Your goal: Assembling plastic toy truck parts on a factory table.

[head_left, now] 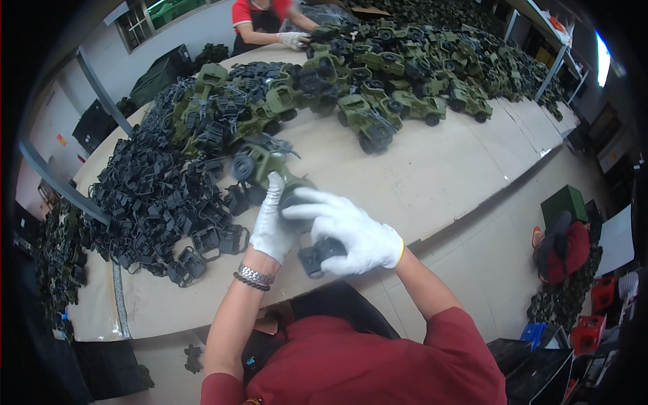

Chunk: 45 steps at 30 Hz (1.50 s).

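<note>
My left hand [272, 226], in a white glove, is closed around a green toy jeep [271, 164], its thumb lying along the body. The jeep is tilted over the table, slightly blurred, with a dark wheel toward the far left. Also gloved, my right hand [358, 236] reaches its fingers to the near end of the jeep. A dark grey plastic part [316, 258] is held under its palm; its exact kind is hard to make out. Left of my hands lies a heap of dark grey plastic frame-like parts [155, 189].
Many green toy jeeps [418, 101] are piled along the far side of the cardboard-covered table [432, 182]. Across it, a person in red [263, 20] handles toys with gloved hands. Metal posts [101, 91] rise at the left. Another person [567, 250] is low at the right, near red crates [587, 334].
</note>
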{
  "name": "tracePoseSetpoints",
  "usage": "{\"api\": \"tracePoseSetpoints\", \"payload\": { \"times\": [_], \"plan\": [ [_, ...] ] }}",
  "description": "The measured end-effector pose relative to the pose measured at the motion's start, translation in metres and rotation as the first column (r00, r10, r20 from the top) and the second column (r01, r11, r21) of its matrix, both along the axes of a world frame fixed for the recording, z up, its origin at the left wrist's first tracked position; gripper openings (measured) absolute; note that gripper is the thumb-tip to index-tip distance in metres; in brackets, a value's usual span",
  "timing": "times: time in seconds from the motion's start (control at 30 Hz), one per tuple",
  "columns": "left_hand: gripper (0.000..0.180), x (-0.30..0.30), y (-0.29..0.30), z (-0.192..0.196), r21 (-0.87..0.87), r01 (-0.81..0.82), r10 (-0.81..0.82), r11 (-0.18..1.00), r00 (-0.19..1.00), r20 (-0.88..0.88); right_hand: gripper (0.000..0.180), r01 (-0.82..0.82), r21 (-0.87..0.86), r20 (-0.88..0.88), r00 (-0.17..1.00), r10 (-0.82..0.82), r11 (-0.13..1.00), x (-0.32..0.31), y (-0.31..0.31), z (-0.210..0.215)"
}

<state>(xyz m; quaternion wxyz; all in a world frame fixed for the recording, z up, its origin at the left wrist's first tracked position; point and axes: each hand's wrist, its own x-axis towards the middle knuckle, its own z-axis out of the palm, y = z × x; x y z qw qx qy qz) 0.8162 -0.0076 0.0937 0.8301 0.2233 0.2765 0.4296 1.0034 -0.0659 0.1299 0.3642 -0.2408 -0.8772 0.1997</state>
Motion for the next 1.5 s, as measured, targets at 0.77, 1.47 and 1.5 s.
{"api": "tracePoseSetpoints", "payload": {
  "times": [0.77, 1.47, 1.5],
  "plan": [
    [0.03, -0.098, -0.072, -0.015, 0.035, -0.363, 0.361, 0.931, 0.931, 0.053, 0.057, 0.668, 0.203, 0.483, 0.567, -0.667, 0.716, 0.022, -0.004, -0.079],
    [0.033, -0.11, -0.1, -0.008, 0.471, -0.306, 0.474, 0.828, 0.83, -0.294, 0.072, 0.159, 0.094, -0.151, 0.978, -0.144, 0.983, -0.091, -0.023, -0.035],
    [0.033, -0.109, -0.1, -0.007, 0.471, -0.309, 0.476, 0.826, 0.829, -0.292, 0.073, 0.169, 0.081, -0.162, 0.975, -0.154, 0.982, -0.091, -0.023, -0.034]
  ]
}}
